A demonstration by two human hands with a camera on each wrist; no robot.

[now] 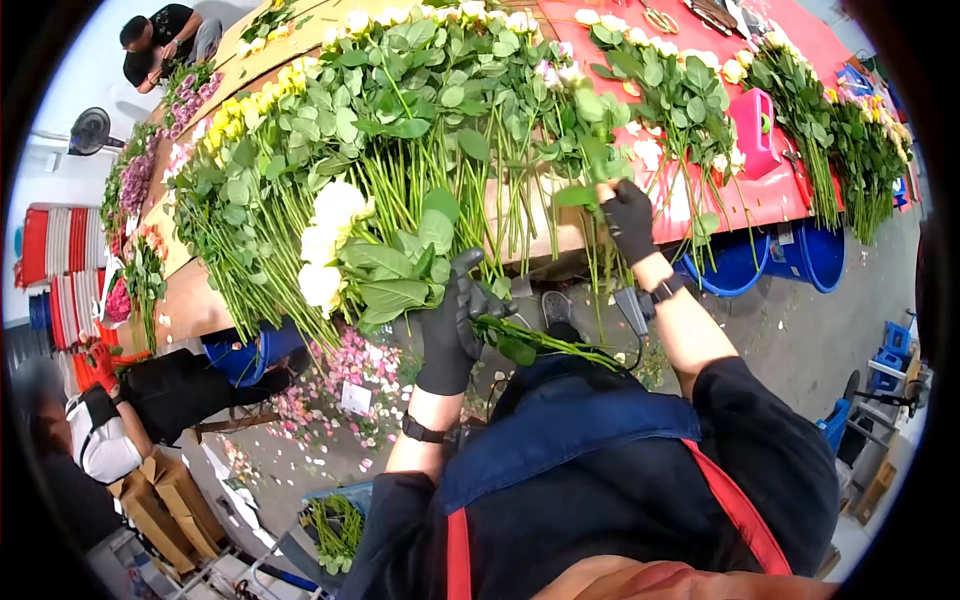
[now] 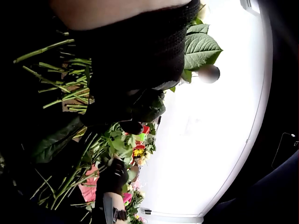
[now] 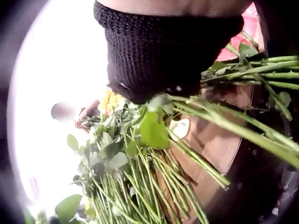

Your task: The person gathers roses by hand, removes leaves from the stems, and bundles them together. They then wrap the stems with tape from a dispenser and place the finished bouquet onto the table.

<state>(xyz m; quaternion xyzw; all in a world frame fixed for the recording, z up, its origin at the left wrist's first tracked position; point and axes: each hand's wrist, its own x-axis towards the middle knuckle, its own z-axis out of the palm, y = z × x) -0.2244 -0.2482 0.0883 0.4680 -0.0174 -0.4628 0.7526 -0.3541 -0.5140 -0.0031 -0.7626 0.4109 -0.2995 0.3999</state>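
Observation:
My black-gloved left hand [image 1: 450, 330] grips a bunch of white roses [image 1: 333, 240] in front of my body. Their blooms point left, and the green stems [image 1: 555, 345] run out rightward past the hand. A broad leaf [image 2: 202, 50] of the bunch shows beyond the glove in the left wrist view. At the table's front edge, my gloved right hand [image 1: 630, 225] pinches a leafy flower stem [image 1: 594, 150]. In the right wrist view, green stems [image 3: 233, 125] extend from under the dark glove [image 3: 159, 56], which hides the fingers.
Rows of roses [image 1: 400, 100] cover the table, stems toward me. A pink container [image 1: 755, 135] stands on the red covering [image 1: 690, 205]. Blue buckets [image 1: 735, 268] sit below the edge. Petals [image 1: 340, 390] litter the floor. Other people [image 1: 165, 40] are at the left.

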